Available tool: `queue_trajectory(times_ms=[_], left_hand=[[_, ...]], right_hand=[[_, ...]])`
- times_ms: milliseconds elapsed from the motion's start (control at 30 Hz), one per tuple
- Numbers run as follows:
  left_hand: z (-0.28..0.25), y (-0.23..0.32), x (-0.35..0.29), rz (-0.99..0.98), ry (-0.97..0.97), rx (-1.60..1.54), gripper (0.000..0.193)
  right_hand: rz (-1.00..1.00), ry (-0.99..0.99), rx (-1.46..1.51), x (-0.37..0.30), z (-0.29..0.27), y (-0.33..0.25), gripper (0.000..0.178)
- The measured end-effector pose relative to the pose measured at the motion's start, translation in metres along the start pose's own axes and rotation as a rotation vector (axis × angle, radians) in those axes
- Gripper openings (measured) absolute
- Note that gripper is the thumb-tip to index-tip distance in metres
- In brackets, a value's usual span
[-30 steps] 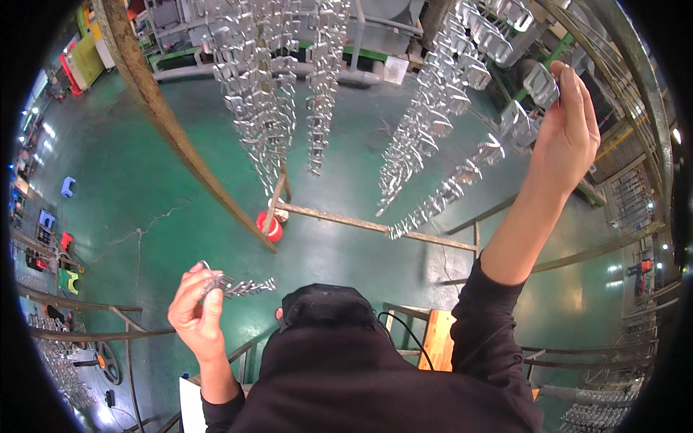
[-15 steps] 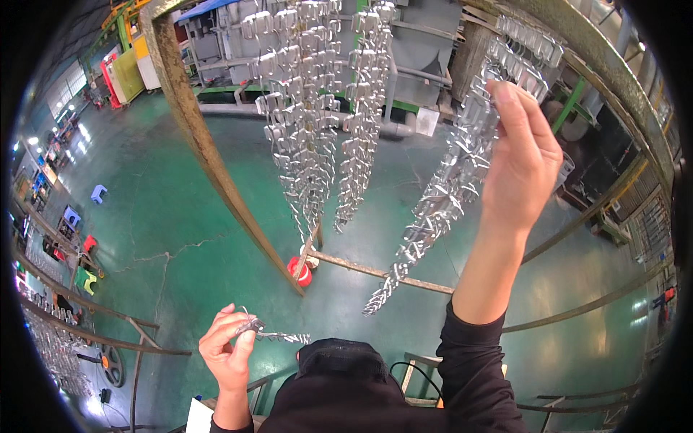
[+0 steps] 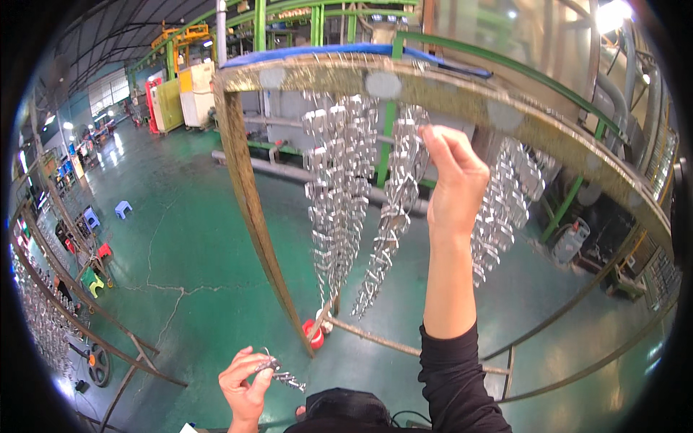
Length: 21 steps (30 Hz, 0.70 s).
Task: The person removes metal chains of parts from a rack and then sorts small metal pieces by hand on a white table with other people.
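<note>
My right hand (image 3: 455,169) is raised under the frame's top beam. Its pinched fingertips meet the upper end of a hanging strand of shiny bent metal pieces (image 3: 393,216), which slants down to the left. Low in front of me, my left hand (image 3: 244,386) pinches a short cluster of small metal pieces (image 3: 287,379) with a thin wire loop above it. Left of the raised hand, more strands of metal pieces (image 3: 336,195) hang close together. Others (image 3: 505,206) hang to its right, partly behind my wrist.
A worn metal frame (image 3: 249,166) surrounds the strands, its top beam (image 3: 447,94) crossing ahead. A red bucket (image 3: 313,333) stands by its lower corner. Another rack (image 3: 86,328) with hanging metal pieces is at left, near small stools (image 3: 123,209). A gas cylinder (image 3: 572,242) stands at right.
The view has tipped upward, showing the top beam. My right hand has moved left with the strand, closer to the left group. My left hand still holds its small cluster.
</note>
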<state>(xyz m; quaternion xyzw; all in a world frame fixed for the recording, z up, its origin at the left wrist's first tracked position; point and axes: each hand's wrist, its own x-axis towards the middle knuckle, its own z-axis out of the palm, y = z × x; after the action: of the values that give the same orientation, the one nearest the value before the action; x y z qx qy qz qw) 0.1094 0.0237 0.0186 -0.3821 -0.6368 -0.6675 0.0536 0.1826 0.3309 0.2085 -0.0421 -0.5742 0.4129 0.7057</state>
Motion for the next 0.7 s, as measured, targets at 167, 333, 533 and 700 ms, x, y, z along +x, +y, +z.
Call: queue_trajectory(times_ms=[167,333,533,700], left_hand=[[0.001,0.005,0.009,0.048,0.042,-0.006,0.01],[0.005,0.033,0.034,-0.003,-0.003,0.116,0.01],[0.01,0.031,0.049,0.032,-0.014,0.133,0.01],[0.007,0.031,0.058,0.015,-0.02,0.125,0.009]], right_hand=[[0.128,0.02,0.242,0.018,0.01,0.005,0.009],[-0.069,-0.055,0.496,0.035,0.012,0.03,0.047],[-0.144,-0.098,0.149,0.066,0.02,0.038,0.014],[-0.092,0.014,-0.007,0.072,0.038,0.031,0.006]])
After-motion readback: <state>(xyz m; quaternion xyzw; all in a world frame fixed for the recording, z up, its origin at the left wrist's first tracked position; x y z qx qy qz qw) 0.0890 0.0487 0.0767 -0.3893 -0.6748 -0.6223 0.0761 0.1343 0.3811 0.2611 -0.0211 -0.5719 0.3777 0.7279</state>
